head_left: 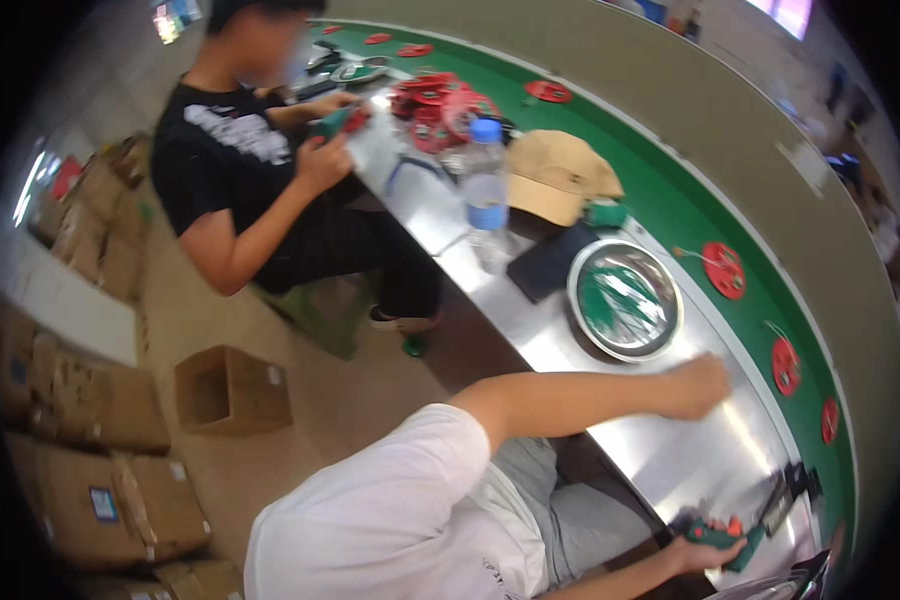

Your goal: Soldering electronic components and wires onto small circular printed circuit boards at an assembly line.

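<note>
My left hand (700, 385) rests on the shiny metal table (670, 450) with its fingers curled in; nothing shows in it. It lies just below a round steel bowl (625, 300) that holds green pieces. My right hand (715, 548), at the lower right, grips a green hand tool (710, 537) with an orange button. A dark part (785, 495) lies on the table just beyond that tool.
Red discs (723, 270) ride on the green belt (670, 200) past the table. A beige cap (555, 175), a water bottle (485, 195) and a dark flat case (550, 262) sit further along. A co-worker in black (230, 160) handles a green tool. Cardboard boxes (230, 390) stand on the floor.
</note>
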{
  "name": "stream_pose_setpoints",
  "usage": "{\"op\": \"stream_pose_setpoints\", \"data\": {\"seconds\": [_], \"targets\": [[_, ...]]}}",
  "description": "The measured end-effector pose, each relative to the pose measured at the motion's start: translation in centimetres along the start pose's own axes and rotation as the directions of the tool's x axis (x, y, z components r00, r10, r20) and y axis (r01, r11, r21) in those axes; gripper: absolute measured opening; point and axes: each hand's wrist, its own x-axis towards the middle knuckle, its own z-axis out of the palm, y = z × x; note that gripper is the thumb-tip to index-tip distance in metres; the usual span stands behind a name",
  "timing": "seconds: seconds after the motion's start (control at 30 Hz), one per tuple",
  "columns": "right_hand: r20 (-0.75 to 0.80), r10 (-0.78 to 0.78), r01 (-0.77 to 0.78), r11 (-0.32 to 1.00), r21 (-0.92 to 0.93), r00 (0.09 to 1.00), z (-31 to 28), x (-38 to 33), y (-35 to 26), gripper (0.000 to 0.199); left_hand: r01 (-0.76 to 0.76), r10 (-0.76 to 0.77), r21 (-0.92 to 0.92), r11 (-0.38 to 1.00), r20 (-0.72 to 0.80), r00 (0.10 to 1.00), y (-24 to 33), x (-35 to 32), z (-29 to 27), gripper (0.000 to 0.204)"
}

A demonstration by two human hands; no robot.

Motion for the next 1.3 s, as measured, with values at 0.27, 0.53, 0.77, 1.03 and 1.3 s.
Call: {"op": "stream_pose_setpoints", "data": {"seconds": [0.27,0.53,0.77,1.03,1.3], "targets": [[0.030,0.026,-0.028,0.996,0.088,0.999,-0.1,-0.2,0.3,0.047,0.569,-0.583,-0.137,0.811,-0.099,0.807,-5.2,5.3,-3.9,0.015],[-0.005,-0.028,0.028,0.986,0.162,1.000,-0.7,-0.9,1.5,0.028,0.388,-0.362,0.093,0.917,-0.220,0.906,-5.0,16.4,-3.3,0.040],[-0.012,-0.109,0.110,0.993,0.042,0.994,-0.5,-1.0,1.0,0.032,0.528,-0.625,0.445,0.723,0.097,0.775,-13.9,19.7,3.6,0.057],[-0.020,-0.133,0.134,0.989,0.063,0.991,-0.7,-1.6,0.6,0.031,0.271,-0.366,0.351,0.896,0.243,0.898,-17.9,20.9,4.9,0.051],[-0.041,-0.132,0.136,0.984,0.112,0.990,0.0,-1.0,2.6,0.033,0.003,0.053,-0.120,0.993,0.457,0.888,-10.2,19.4,-1.3,0.037]]}}
